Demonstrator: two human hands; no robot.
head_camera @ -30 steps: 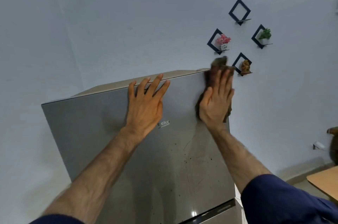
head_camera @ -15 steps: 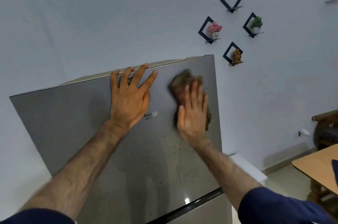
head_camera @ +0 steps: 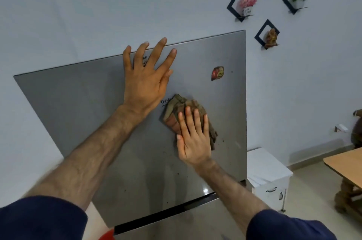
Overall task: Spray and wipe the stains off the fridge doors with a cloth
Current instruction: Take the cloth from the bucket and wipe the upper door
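The grey upper fridge door (head_camera: 78,114) fills the middle of the view, with dark specks of stain (head_camera: 223,140) low on its right side. My left hand (head_camera: 146,79) lies flat on the door near its top edge, fingers spread, holding nothing. My right hand (head_camera: 194,142) presses a crumpled brown cloth (head_camera: 176,106) flat against the door, just below and right of the left hand, over part of the brand lettering. A red sticker (head_camera: 217,73) sits on the door above the cloth. The lower door (head_camera: 176,228) begins under a dark gap. No spray bottle is in view.
A white cabinet (head_camera: 268,173) stands right of the fridge against the wall. A wooden table (head_camera: 344,165) juts in from the right edge. Black diamond wall shelves (head_camera: 266,34) with small ornaments hang above right. Something red (head_camera: 106,235) shows at the bottom edge.
My right hand has slid the cloth from the door's top right corner leftward and down to the middle. The left hand stayed flat near the top edge. The view dropped lower.
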